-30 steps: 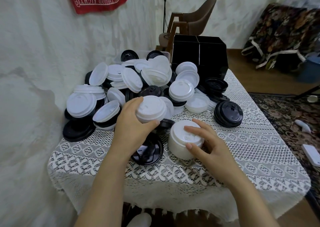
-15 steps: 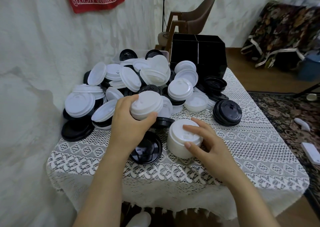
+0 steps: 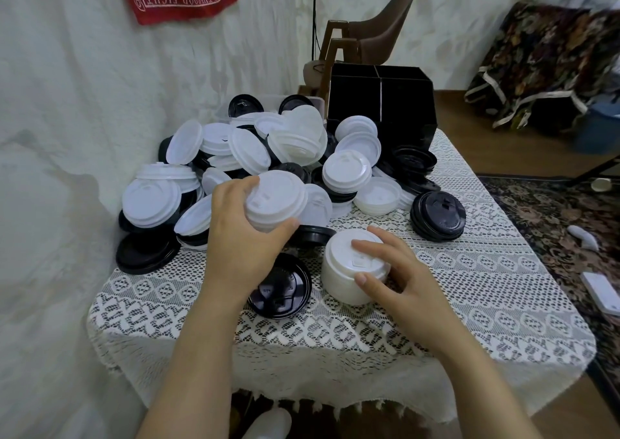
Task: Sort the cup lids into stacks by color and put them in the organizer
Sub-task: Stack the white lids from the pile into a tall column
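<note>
A big heap of white and black cup lids (image 3: 255, 150) covers the far left of the lace-covered table (image 3: 469, 287). My left hand (image 3: 238, 237) grips a small stack of white lids (image 3: 275, 200) lifted above the table, tilted. My right hand (image 3: 392, 281) holds a taller white lid stack (image 3: 345, 277) standing near the table's middle, thumb at its front and fingers on its top. The black organizer (image 3: 382, 103) with divided compartments stands at the back. A black lid stack (image 3: 437, 215) sits to the right.
A single black lid (image 3: 285, 291) lies under my left wrist, another black lid (image 3: 310, 234) behind the white stack. A white wall runs along the left. Past the table stand a brown chair (image 3: 379, 36), a patterned rug and a draped seat at right.
My left hand has drawn the small white lid stack slightly left and back, tilting it. My right hand stays on the standing white stack.
</note>
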A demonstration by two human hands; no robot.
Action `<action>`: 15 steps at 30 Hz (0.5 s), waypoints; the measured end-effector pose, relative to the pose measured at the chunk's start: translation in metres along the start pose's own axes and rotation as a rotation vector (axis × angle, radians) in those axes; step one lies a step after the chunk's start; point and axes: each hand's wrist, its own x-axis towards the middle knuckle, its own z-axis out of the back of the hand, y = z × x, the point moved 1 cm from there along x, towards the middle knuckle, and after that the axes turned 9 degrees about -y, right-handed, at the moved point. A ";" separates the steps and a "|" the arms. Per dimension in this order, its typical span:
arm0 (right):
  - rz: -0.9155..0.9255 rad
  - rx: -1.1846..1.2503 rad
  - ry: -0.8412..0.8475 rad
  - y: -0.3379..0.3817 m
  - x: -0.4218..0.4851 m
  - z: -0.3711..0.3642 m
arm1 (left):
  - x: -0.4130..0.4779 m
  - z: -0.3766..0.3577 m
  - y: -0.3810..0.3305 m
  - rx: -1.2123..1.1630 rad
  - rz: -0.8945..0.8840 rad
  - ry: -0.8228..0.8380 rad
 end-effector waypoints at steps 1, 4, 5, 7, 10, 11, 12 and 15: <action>0.002 -0.002 -0.001 0.000 0.000 0.000 | -0.001 0.000 -0.002 0.007 -0.023 0.000; 0.001 -0.003 -0.003 0.000 0.000 0.000 | -0.006 -0.004 -0.011 0.011 -0.093 0.007; 0.001 0.001 -0.003 0.000 0.000 0.000 | -0.008 -0.007 -0.014 0.006 -0.115 0.014; 0.006 0.002 -0.001 0.000 0.001 0.000 | -0.012 -0.011 -0.021 -0.002 -0.154 0.043; 0.004 0.003 -0.001 0.001 0.001 -0.002 | -0.021 -0.020 -0.034 0.024 -0.213 0.170; 0.001 0.015 0.001 0.002 0.001 -0.002 | -0.025 -0.024 -0.038 0.041 -0.228 0.228; 0.000 0.036 0.009 0.003 0.001 -0.002 | -0.030 -0.028 -0.041 0.057 -0.243 0.273; -0.009 0.116 0.018 0.004 0.001 -0.001 | -0.041 -0.041 -0.045 0.153 -0.297 0.321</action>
